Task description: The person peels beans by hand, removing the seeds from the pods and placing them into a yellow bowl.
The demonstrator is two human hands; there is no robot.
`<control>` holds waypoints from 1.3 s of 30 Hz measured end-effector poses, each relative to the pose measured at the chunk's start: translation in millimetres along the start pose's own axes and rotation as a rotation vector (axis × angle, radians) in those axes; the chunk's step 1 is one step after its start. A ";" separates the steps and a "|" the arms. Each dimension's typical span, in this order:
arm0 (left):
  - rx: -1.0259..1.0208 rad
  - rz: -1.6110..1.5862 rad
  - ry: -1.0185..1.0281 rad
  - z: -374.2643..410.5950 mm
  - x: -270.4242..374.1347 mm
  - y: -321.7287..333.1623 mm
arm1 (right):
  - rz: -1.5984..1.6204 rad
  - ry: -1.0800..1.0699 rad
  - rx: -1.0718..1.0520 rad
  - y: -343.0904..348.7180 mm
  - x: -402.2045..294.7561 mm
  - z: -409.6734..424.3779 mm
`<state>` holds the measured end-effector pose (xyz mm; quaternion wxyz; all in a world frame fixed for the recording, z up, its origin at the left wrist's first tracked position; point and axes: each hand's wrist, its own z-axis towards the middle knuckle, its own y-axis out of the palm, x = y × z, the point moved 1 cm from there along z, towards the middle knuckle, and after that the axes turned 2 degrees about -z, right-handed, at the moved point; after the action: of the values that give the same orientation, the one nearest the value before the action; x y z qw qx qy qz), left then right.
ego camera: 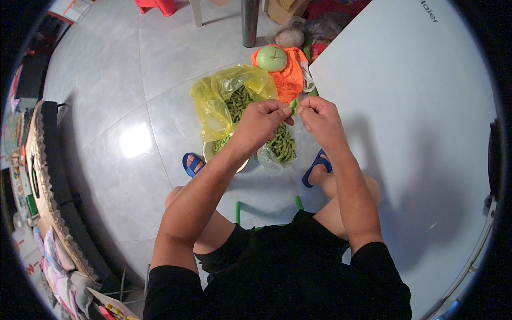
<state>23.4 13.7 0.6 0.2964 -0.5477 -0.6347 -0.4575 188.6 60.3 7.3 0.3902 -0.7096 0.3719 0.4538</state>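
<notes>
A green bean pod (295,106) is held between my two hands, above the floor and in front of my knees. My left hand (262,122) pinches its left end between thumb and forefinger. The fingertips of my right hand (320,118) grip its right side. Below lie a yellow plastic bag (208,104) holding dark green pods (239,102) and a clear plastic bag (270,160) with more pods (282,146). Partly hidden by my left forearm, a pale bowl (207,152) contains light green shelled beans (221,144).
A round pale green gourd (271,59) rests on an orange plastic bag (291,78) beyond the pods. A large Haier appliance (400,80) stands close on the right. A grey table leg (249,24) and red stool (157,5) are farther off; a long cloth-edged table (50,172) runs along the left.
</notes>
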 end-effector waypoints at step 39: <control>0.169 0.107 0.148 5.9 -7.9 -3.5 | -0.393 -0.546 0.256 19.2 -13.0 -4.9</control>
<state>22.6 15.7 -9.6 0.4114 -0.5186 -0.6174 -0.4250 169.4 50.1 16.7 0.6406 -0.5658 0.1641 0.4926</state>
